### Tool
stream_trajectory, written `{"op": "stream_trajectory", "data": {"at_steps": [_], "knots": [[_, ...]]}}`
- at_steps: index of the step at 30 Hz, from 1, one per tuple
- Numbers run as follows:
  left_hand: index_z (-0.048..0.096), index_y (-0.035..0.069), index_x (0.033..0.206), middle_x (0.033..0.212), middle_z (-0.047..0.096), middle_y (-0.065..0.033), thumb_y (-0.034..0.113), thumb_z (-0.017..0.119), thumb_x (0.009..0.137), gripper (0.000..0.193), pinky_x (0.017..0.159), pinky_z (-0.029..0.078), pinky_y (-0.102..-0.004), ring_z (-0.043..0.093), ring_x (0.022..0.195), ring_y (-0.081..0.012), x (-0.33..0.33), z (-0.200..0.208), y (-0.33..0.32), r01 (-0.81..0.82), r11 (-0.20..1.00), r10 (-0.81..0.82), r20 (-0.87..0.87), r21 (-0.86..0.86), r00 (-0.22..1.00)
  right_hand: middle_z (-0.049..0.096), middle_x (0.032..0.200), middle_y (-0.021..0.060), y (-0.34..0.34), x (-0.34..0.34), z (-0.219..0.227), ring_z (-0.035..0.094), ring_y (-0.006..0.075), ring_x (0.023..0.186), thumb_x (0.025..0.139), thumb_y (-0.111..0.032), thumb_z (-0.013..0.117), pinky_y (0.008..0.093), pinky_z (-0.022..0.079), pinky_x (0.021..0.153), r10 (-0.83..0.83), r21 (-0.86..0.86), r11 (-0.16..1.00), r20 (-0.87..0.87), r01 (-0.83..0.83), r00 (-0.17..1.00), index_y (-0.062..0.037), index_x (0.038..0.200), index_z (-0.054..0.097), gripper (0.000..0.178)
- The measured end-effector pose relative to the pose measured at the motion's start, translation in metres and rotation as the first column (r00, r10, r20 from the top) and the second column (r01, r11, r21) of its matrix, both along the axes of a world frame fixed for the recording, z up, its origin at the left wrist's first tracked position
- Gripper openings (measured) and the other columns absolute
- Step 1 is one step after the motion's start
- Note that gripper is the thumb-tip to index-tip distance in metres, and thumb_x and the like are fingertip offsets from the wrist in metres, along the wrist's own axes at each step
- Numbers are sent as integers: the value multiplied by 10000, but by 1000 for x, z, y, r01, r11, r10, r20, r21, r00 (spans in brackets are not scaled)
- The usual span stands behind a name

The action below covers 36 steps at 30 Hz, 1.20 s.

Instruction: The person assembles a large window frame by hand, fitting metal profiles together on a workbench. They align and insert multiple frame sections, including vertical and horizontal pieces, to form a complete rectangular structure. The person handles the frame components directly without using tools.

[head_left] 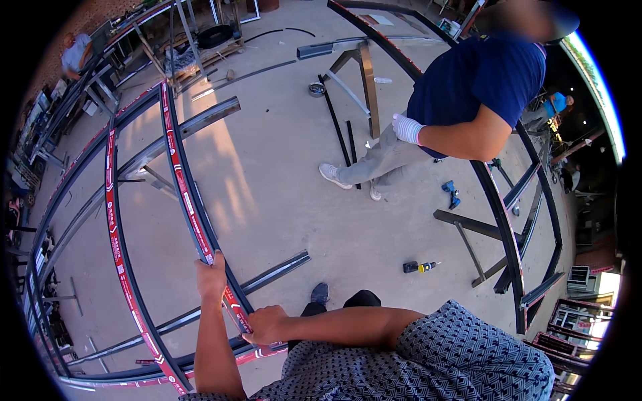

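Note:
A large dark metal frame [182, 172], its bars faced with red printed protective film, rests on metal supports at the left. My left hand [212, 275] is closed around its nearest long bar, some way up from the near corner. Close to that corner, my right hand [267, 324] grips the lower end of the same bar, its thumb and fingers pressed at the edge of the red film [235, 313]. Whether either hand pinches only the film or the whole bar, I cannot tell. Another film-covered bar [120, 247] runs alongside, further left.
A co-worker in a navy shirt [478, 87] and striped gloves stands beside a second dark frame [498, 214] at the right. On the floor lie a yellow-and-black cordless drill [420, 267], a blue power tool [451, 194] and black bars [338, 137]. A steel support beam [277, 271] juts out near my feet.

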<state>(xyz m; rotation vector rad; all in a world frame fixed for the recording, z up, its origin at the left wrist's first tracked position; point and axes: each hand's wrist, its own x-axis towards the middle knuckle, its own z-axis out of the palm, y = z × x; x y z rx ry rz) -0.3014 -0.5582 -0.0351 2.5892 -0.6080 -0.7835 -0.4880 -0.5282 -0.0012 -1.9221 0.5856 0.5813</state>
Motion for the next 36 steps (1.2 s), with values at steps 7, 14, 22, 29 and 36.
{"op": "stream_trajectory", "data": {"at_steps": [7, 14, 22, 29, 36], "knots": [[614, -36, 1277, 1242, 742, -292, 657, 628, 984, 752, 1057, 516, -555, 702, 1199, -486, -23, 11, -14, -197, 976, 179, 163, 98, 970, 804, 994, 211, -18, 9, -8, 787, 405, 961, 994, -571, 626, 533, 607, 849, 80, 24, 996, 64, -82, 995, -40, 934, 815, 566], [656, -31, 1236, 1201, 748, -299, 600, 619, 1008, 672, 1032, 547, -535, 713, 1170, -482, -27, 20, -19, -264, 947, 216, 245, 182, 945, 773, 847, 190, -87, 11, -33, 767, 420, 843, 1020, -516, 609, 567, 594, 765, 411, -84, 911, 290, -405, 864, -58, 858, 779, 515], [667, -19, 1305, 1253, 741, -292, 570, 631, 1008, 660, 1064, 542, -512, 707, 1208, -453, -36, 32, -23, -307, 931, 263, 217, 199, 940, 758, 1027, 255, -287, -3, -21, 729, 462, 1031, 1072, -410, 598, 601, 561, 901, 472, -348, 863, 300, -365, 829, -9, 1010, 741, 431], [661, -34, 1294, 1188, 746, -313, 542, 642, 1013, 641, 1046, 542, -523, 717, 1157, -479, -38, 34, -24, -301, 936, 251, 250, 184, 935, 686, 1213, 227, -385, 108, 28, 637, 408, 1191, 1087, -421, 576, 531, 506, 1062, 634, -639, 728, 488, -249, 600, 15, 1115, 708, 457], [651, -12, 1325, 1230, 742, -255, 503, 695, 989, 617, 1036, 549, -492, 721, 1165, -417, -33, 35, -27, -309, 928, 270, 196, 207, 943, 661, 1317, 230, -411, 288, 132, 597, 424, 1292, 1068, -395, 595, 514, 471, 1121, 646, -648, 744, 760, 165, 71, 37, 1238, 654, 467]]}}
